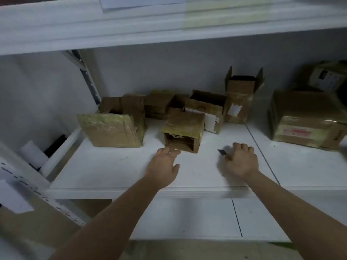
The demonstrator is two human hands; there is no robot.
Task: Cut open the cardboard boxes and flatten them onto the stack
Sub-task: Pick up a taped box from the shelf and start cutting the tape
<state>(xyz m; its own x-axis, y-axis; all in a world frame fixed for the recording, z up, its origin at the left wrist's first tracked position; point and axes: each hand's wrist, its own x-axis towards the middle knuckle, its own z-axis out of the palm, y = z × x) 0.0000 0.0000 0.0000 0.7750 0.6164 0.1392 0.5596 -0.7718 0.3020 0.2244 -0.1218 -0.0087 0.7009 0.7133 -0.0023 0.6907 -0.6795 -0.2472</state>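
Observation:
A small taped cardboard box (183,131) lies on its side on the white shelf (105,169), its open end facing me. My left hand (163,166) reaches toward it with fingers stretched, fingertips at the box's lower left corner. My right hand (241,160) hovers to the right of the box, fingers curled round a small dark blade (222,152) that sticks out to the left. A larger taped box (114,129) stands to the left. Several opened boxes (206,107) crowd the back of the shelf.
A tall open box (242,98) stands at the back right, and a big taped box (306,119) with another on top sits at the far right. The shelf above (131,29) overhangs. White rolls (35,156) lie at the left, beside the metal upright.

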